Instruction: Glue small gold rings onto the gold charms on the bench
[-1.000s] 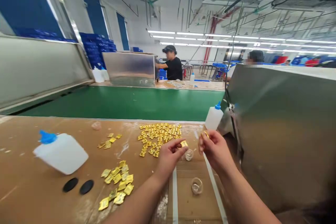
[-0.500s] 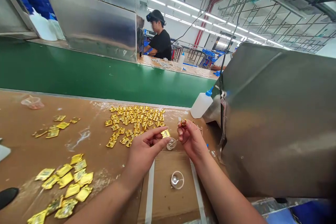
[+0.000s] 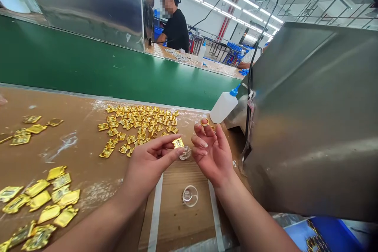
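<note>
My left hand (image 3: 147, 159) pinches a small gold square piece (image 3: 177, 143) between thumb and fingertips. Palm up and fingers apart, my right hand (image 3: 211, 151) has a gold ring (image 3: 204, 122) around a fingertip. Just beyond my left fingertips stands a small clear cup (image 3: 185, 153) with a thin stick in it. A second clear cup (image 3: 189, 196) is on the cardboard between my forearms. Many small gold pieces (image 3: 141, 120) lie behind my left hand, and larger gold pieces (image 3: 39, 201) are spread at the left.
A white bottle with a blue cap (image 3: 223, 106) stands behind my right hand. A metal panel (image 3: 310, 126) rises at the right. Beyond the table runs a green belt (image 3: 103, 67), with a person (image 3: 177, 27) across it. A blue bin (image 3: 333, 236) is at lower right.
My right thumb and fingers have spread apart, with the ring now on a fingertip. My left hand still pinches the gold piece. The view has tilted down and turned right.
</note>
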Action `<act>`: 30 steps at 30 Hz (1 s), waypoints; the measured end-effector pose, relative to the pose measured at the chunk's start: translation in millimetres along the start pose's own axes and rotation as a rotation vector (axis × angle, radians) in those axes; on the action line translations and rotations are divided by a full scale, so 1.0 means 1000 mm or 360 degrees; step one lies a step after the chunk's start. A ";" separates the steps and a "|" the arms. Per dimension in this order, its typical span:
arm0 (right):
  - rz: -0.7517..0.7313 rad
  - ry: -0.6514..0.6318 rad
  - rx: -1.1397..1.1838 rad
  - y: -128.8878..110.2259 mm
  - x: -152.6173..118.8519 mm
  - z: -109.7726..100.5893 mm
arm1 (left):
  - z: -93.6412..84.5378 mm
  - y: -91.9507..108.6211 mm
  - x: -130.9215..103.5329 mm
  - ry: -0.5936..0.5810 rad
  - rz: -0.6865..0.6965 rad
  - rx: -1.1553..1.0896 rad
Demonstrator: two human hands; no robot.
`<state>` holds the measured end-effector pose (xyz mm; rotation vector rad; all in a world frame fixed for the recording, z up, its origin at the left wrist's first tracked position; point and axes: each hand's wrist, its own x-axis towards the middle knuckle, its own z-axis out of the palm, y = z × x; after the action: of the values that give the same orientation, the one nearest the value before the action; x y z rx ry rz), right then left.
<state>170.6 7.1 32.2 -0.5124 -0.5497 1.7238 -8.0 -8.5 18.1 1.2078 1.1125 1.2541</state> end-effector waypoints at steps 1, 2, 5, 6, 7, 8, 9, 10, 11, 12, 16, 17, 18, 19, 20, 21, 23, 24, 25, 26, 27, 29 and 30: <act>-0.0005 -0.0005 -0.0017 0.000 -0.001 0.000 | 0.000 0.000 0.000 0.0006 -0.0001 0.0002; -0.0008 -0.0012 -0.0032 0.000 -0.001 0.001 | 0.000 0.001 0.000 0.0013 -0.0005 0.0005; 0.0002 -0.0044 -0.0066 -0.001 -0.003 0.003 | 0.001 0.002 -0.001 0.0041 -0.0013 0.0011; 0.0006 -0.0055 -0.0079 -0.002 -0.003 0.003 | 0.001 0.001 -0.002 0.0048 -0.0009 0.0012; 0.0009 -0.0064 -0.0095 -0.002 -0.003 0.004 | 0.001 0.001 -0.002 0.0054 -0.0001 0.0016; 0.0012 -0.0068 -0.0115 -0.002 -0.003 0.005 | 0.001 0.000 -0.002 0.0058 0.0010 0.0019; 0.0014 -0.0066 -0.0137 -0.002 -0.003 0.005 | 0.001 -0.001 -0.002 0.0060 0.0020 0.0022; 0.0014 -0.0062 -0.0159 -0.002 -0.004 0.006 | 0.001 -0.002 -0.001 0.0061 0.0027 0.0023; 0.0012 -0.0057 -0.0177 -0.002 -0.004 0.006 | 0.001 -0.003 -0.001 0.0062 0.0030 0.0021; 0.0009 -0.0056 -0.0191 -0.002 -0.004 0.006 | 0.001 -0.004 -0.001 0.0063 0.0034 0.0017; 0.0002 -0.0069 -0.0201 -0.003 -0.004 0.007 | 0.001 -0.005 0.000 0.0060 0.0027 0.0006; 0.0004 -0.0078 -0.0196 -0.003 -0.005 0.008 | 0.001 -0.004 0.000 0.0065 0.0023 0.0008; 0.0007 -0.0083 -0.0192 -0.003 -0.005 0.008 | 0.001 -0.004 -0.001 0.0072 0.0018 0.0013; 0.0009 -0.0081 -0.0193 -0.003 -0.005 0.008 | 0.001 -0.003 -0.001 0.0081 0.0016 0.0021; 0.0012 -0.0072 -0.0198 -0.003 -0.005 0.008 | 0.001 -0.002 -0.001 0.0091 0.0016 0.0028; 0.0013 -0.0058 -0.0204 -0.003 -0.005 0.009 | 0.001 -0.001 -0.001 0.0100 0.0016 0.0034; 0.0016 -0.0032 -0.0218 -0.003 -0.005 0.009 | 0.001 0.000 -0.001 0.0106 0.0013 0.0030; 0.0015 -0.0030 -0.0220 -0.004 -0.005 0.009 | 0.001 0.000 -0.002 0.0102 0.0011 0.0025; 0.0015 -0.0035 -0.0219 -0.004 -0.005 0.009 | 0.001 0.001 -0.002 0.0096 0.0010 0.0020; 0.0015 -0.0045 -0.0216 -0.004 -0.005 0.009 | 0.002 0.001 -0.002 0.0091 0.0012 0.0017; 0.0015 -0.0056 -0.0213 -0.003 -0.005 0.009 | 0.002 0.001 -0.002 0.0088 0.0015 0.0015; 0.0017 -0.0061 -0.0201 -0.003 -0.004 0.008 | 0.002 0.002 -0.002 0.0089 0.0020 0.0010; 0.0023 -0.0049 -0.0189 -0.003 -0.004 0.008 | 0.002 0.002 -0.002 0.0089 0.0022 0.0005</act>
<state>168.8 3.5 40.2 -0.5759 -0.6751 1.7220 -6.2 -11.0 20.2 1.1909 1.1494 1.3040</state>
